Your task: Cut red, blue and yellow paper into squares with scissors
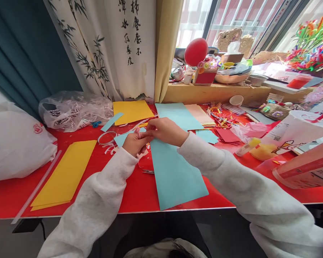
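My left hand and my right hand meet above the red table, their fingertips pressed together. Between them is a small pink thing, which shows at the left fingers; its shape is partly hidden. A large light blue sheet lies under my right hand and reaches the front edge. Just left of that sheet are small scissors, mostly covered. Cut blue paper and pale scraps lie around my left hand.
Yellow sheets lie at the left, beside a white bag and a clear bag of beads. A clear ring is near my left hand. Plastic cups stand at the right; red paper lies behind.
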{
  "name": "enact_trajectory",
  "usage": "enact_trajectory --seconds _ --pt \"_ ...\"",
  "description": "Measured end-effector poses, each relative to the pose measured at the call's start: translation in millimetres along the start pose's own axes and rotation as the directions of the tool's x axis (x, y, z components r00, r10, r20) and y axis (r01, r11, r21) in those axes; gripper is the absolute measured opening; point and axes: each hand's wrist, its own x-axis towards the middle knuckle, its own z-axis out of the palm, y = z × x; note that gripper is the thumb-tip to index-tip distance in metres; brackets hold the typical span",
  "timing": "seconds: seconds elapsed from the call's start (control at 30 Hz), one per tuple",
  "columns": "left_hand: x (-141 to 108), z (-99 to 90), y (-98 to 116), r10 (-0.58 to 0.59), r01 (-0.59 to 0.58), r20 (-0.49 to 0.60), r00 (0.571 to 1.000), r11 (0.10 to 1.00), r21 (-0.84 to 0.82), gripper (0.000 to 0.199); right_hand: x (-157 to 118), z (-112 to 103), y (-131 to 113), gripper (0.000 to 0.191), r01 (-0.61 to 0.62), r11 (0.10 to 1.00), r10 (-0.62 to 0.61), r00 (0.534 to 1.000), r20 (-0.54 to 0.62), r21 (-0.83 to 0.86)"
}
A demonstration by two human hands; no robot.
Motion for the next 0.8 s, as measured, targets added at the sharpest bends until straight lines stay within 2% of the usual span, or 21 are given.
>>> enact_trajectory --seconds 0.17,0.27,0.37,0.43,0.53,0.63,0.73,0.77,0.8 --pt "-3 1.0 3 0.029 -0.029 0.007 1.0 0.998 0.047 0.017 -4 -2 3 0.014 -0.029 0.999 0.028 0.998 -0.051 -0.028" --pt "-4 1.9 6 0.029 -0.029 -0.003 1.0 1.0 0.001 0.024 -4 -2 3 0.017 -0.05 0.997 0.044 0.995 -0.095 -0.063" --pt "-7 4.3 9 0.025 -0.025 -0.004 1.0 0.997 -0.073 0.024 4 -7 9 0.021 -0.103 0.991 0.084 0.976 -0.202 -0.085" --pt "-12 7.7 12 0.018 -0.014 0.041 0.999 0.995 -0.099 0.024 10 -17 16 0.022 -0.141 0.986 0.111 0.954 -0.279 -0.092" --pt "-25 13.8 18 0.016 -0.006 0.173 0.985 0.998 -0.057 0.03 14 -34 30 0.022 -0.206 0.974 0.16 0.918 -0.362 -0.094" --pt "-39 18.4 23 -0.011 0.011 0.369 0.929 1.0 0.002 0.037 13 -43 38 0.024 -0.231 0.969 0.191 0.928 -0.321 -0.091" --pt "-51 23.9 25 0.011 -0.034 0.535 0.845 0.999 0.032 0.033 11 -36 39 0.023 -0.196 0.975 0.178 0.971 -0.158 -0.109" --pt "-55 26.7 24 0.036 -0.07 0.608 0.793 0.997 0.032 0.03 12 -32 40 0.022 -0.199 0.972 0.183 0.974 -0.13 -0.124" --pt "-60 29.8 24 0.064 -0.111 0.703 0.708 0.994 0.022 0.029 13 -28 42 0.022 -0.216 0.966 0.199 0.972 -0.126 -0.139"
